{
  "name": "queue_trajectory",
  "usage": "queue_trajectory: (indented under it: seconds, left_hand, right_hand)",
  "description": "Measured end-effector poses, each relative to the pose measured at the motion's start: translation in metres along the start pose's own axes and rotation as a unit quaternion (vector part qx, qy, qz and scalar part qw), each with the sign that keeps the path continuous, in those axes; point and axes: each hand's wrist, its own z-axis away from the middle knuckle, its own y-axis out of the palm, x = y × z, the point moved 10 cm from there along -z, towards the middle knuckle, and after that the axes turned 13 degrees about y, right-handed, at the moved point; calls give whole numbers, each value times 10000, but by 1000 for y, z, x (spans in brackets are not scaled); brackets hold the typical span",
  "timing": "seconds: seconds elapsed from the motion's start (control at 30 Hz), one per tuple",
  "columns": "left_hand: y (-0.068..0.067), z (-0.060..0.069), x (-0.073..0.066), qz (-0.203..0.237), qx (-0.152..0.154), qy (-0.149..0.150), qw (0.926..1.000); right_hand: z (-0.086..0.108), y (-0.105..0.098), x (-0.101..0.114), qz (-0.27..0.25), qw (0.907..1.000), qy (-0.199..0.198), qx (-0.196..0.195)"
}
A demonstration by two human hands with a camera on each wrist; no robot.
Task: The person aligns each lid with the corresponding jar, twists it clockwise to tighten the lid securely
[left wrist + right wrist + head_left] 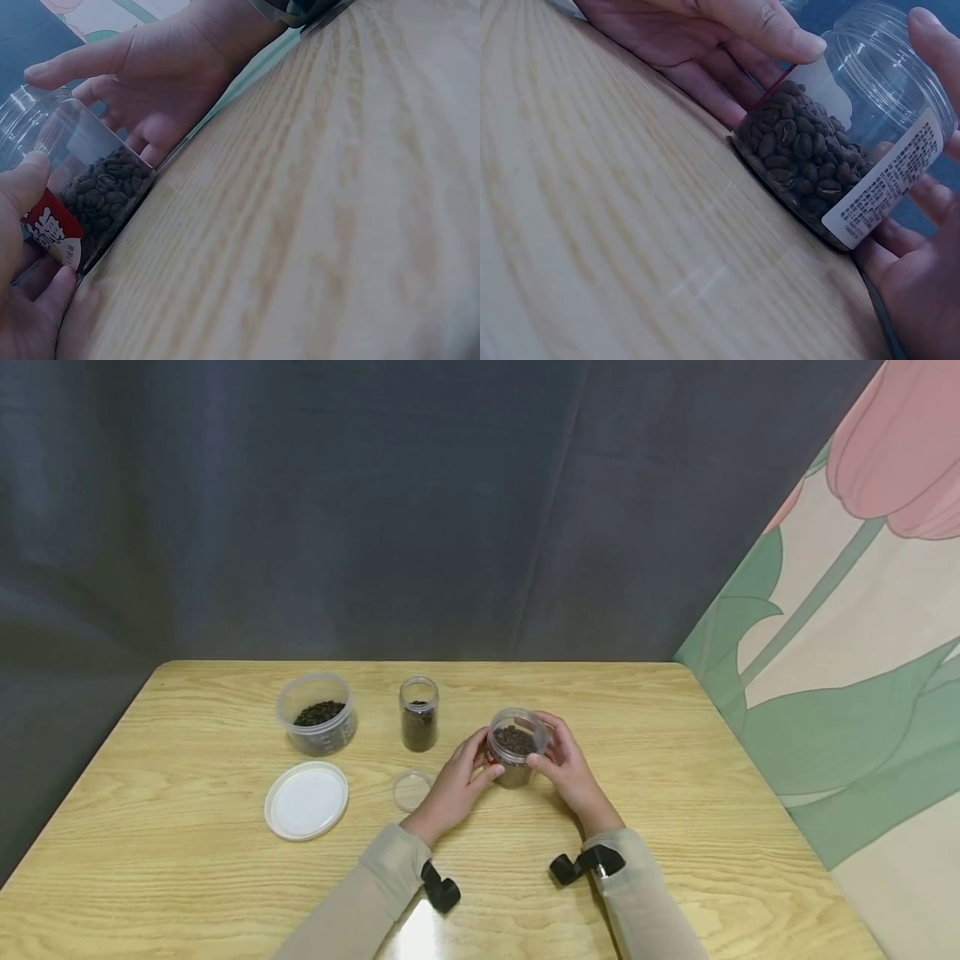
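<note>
Wooden table (187,877) against a dark curtain (375,527), with an open jar (513,773) of beans (514,741)

We find the jar right of the table's middle, between the two hands; it seems to stand upright on the wood. Its mouth is uncovered, and the beans fill only its lower part. It carries a red label (54,225) and, round the side, a white label (889,180) of small print.

How far along is this? We judge the opening to be done: nothing covers the jar, the tall jar (419,727) or the plastic tub (322,742), and dark contents (320,713) show in the tub. No covering-up is done yet, and we cannot tell how much handling is left.

As for fingers, those of the left hand (450,789) are curled about the jar's left side, thumb at the front. Those of the right hand (567,770) bend round the other side, with the thumb up near the rim. We see both hands parted just enough to span the jar, though we cannot tell whether every fingertip touches.

Farther out, we see a clear lid (409,792) beside the left hand, then the tall jar behind it, and off to the left the tub with a white lid (306,800) in front.
</note>
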Motion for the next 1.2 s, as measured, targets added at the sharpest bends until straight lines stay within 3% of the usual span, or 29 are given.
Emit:
queue_trajectory:
  seconds: [0.63, 1.0, 1.2]
  left_hand:
    - [-2, 0, -2, -111, -73, 43, 9999]
    - [-2, 0, -2, -87, -73, 36, 9999]
    - [-1, 0, -1, -81, -88, 66, 9999]
  right_hand:
    - [2, 3, 1, -219, 9993, 155, -247]
    - [-1, 7, 6, 58, 9997, -147, 176]
    - [0, 4, 7, 62, 9999, -90, 12]
